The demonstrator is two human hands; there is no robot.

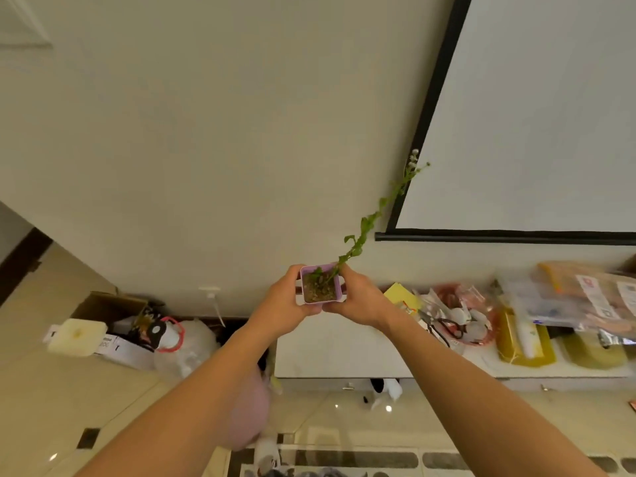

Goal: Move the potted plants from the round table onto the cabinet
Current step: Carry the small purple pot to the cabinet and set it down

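Note:
A small square pink pot filled with soil carries a long thin green stem that leans up and to the right, tipped with tiny white buds. My left hand grips the pot's left side and my right hand grips its right side, both arms stretched forward. The pot is held in the air above the left end of the low white cabinet, against the wall. The round table is out of view.
The cabinet top to the right carries a yellow packet, scissors, red netting with bags and stacked plastic packages. Left of the cabinet, on the floor, are a cardboard box and bags. A projection screen hangs above.

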